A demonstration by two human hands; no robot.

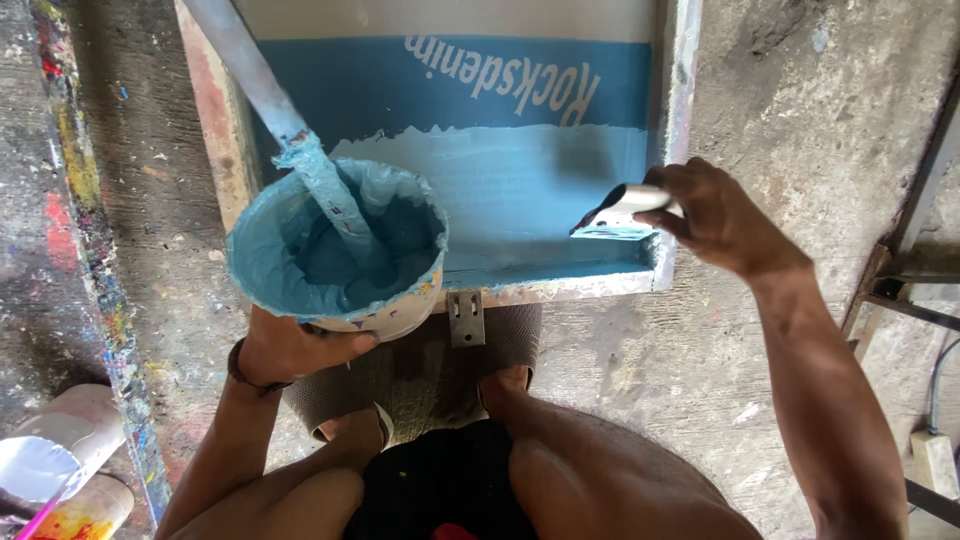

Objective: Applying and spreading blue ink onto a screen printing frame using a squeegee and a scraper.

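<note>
**Scraping blue ink across a printing screen on a concrete floor**

Rough grey concrete floor [780, 110], spattered with old paint along the strip at nine o'clock, carries a framed printing screen [676, 120] lying flat in front of a crouching person. Its mesh is coated in blue ink, paler and thinner through the middle, with reversed white lettering near twelve o'clock.

Left hand [290, 350] cups the underside of a round ink tub [335, 245], fingers wrapped around its base, holding it tilted over the frame's near-left corner. A long stirring stick [270, 100], caked in the same blue, stands in the tub and leans up toward eleven o'clock.

Right hand [705, 215] pinches a small flat scraper [615, 215], fingers closed tight on its handle. The scraper's long axis runs roughly three to nine o'clock, its ink-loaded blade pointing toward nine and resting near the frame's near-right inner corner.

By my judgement, the step in hand is gathering leftover ink off the mesh. The next move seems to call for drawing the blade along the near rail toward the tub, keeping the edge flat on the mesh so the ink collects rather than smears.

Paint-streaked cardboard tubes [60, 450] lie at eight o'clock.
</note>
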